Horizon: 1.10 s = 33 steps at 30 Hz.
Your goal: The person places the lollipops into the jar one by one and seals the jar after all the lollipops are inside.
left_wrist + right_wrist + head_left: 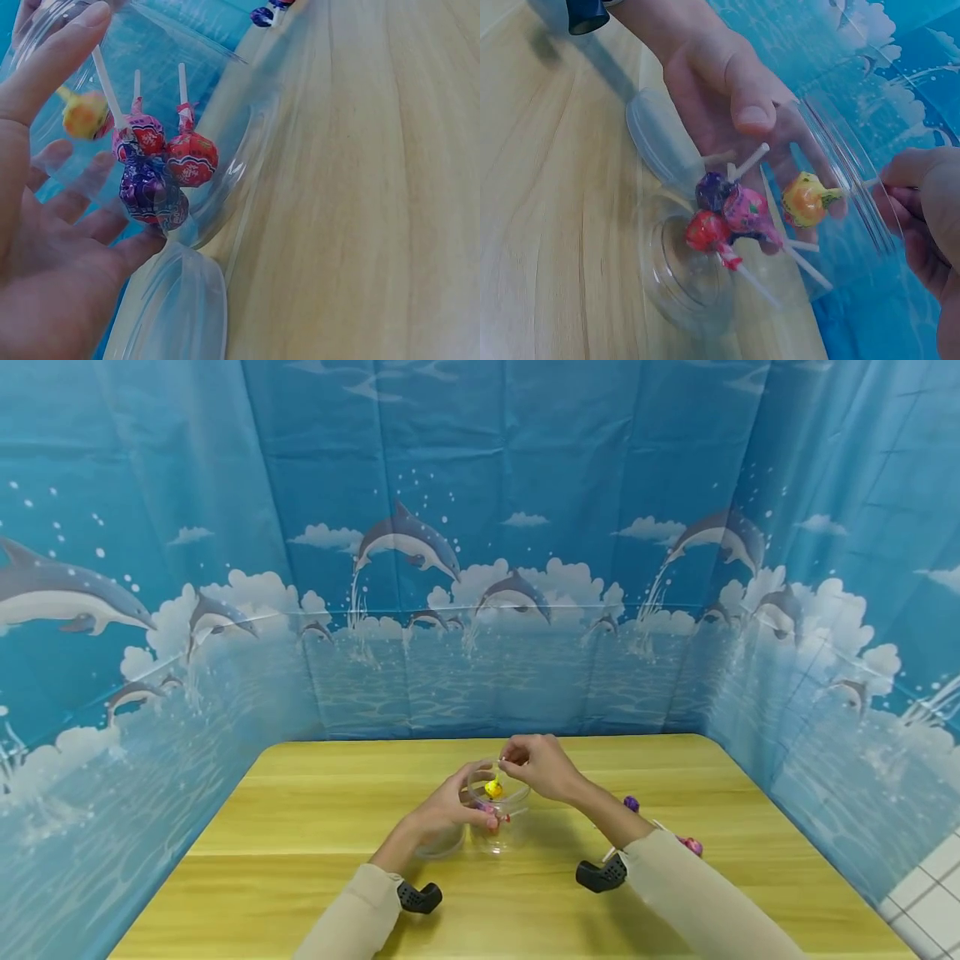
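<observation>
My left hand [448, 806] grips a clear plastic jar [682, 277] around its side, thumb near me and fingers behind. Inside, several wrapped lollipops lie bunched: a red lollipop [193, 159], a pink lollipop [744, 208] and purple ones [146, 191]. At the jar's mouth my right hand [542, 768] pinches the white stick of a yellow lollipop [804, 199] between thumb and fingers. The yellow head hangs within the jar, apart from the bunch. A clear lid [176, 315] rests on the table beside the jar, below my left hand.
On the wooden table [300, 827], a purple lollipop [632, 803] and a red-pink lollipop [692, 845] lie to the right, partly behind my right forearm. A blue dolphin-print curtain [450, 693] stands along the table's back and sides.
</observation>
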### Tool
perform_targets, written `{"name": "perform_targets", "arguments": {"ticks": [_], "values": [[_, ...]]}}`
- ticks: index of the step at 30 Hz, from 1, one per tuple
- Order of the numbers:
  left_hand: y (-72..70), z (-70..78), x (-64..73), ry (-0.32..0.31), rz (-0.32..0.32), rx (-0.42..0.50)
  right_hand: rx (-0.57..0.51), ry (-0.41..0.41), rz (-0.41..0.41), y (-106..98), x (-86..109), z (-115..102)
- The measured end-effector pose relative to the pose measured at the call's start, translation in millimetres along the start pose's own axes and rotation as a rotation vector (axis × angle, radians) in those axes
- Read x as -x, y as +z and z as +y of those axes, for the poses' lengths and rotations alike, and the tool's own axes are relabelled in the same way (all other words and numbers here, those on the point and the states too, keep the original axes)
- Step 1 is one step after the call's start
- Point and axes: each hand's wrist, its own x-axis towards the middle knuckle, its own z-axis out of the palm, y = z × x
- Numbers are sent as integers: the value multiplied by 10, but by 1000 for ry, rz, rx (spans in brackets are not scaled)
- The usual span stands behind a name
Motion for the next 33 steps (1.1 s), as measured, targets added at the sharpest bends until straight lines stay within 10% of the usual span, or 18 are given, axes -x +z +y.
{"name": "perform_targets", "arguments": {"ticks": [15, 33], "values": [[-7, -29, 11, -26, 21, 16, 4, -47, -92, 83, -11, 16], [-3, -8, 15, -7, 16, -3, -20, 21, -20, -233, 162, 131]]}}
